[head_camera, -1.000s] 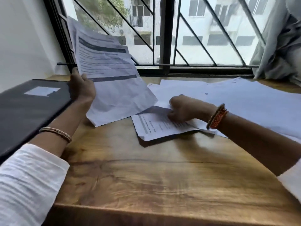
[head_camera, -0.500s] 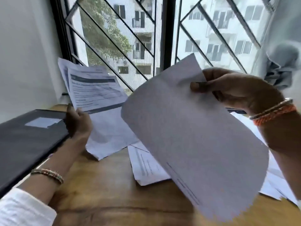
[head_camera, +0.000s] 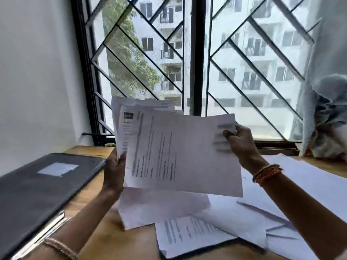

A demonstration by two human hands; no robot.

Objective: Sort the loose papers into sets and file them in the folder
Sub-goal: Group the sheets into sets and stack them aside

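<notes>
The sorting step is in hand, by my reading: the person is holding one printed sheet (head_camera: 184, 154) up in front of a held bundle (head_camera: 142, 109), seemingly matching it to that set; the right hand (head_camera: 242, 145) is pinching the sheet at its right edge, thumb in front and fingers behind, while the left hand (head_camera: 114, 173) is gripping the bundle at its lower left side, fingers curled round the edge; the sheet is overlapping the bundle and turned sideways, its print running up and down, so the next move is probably calling for a turn of the sheet to square it with the others before sliding it in, or laying it aside as a new set; the loose papers (head_camera: 309, 186) are lying spread over the right half of the wooden table (head_camera: 105, 231), below and to the right of both hands, some overlapping near the front edge; the dark folder (head_camera: 37, 192) is lying closed at the table's left side, just beside the left forearm, with nothing visibly being filed yet.
</notes>
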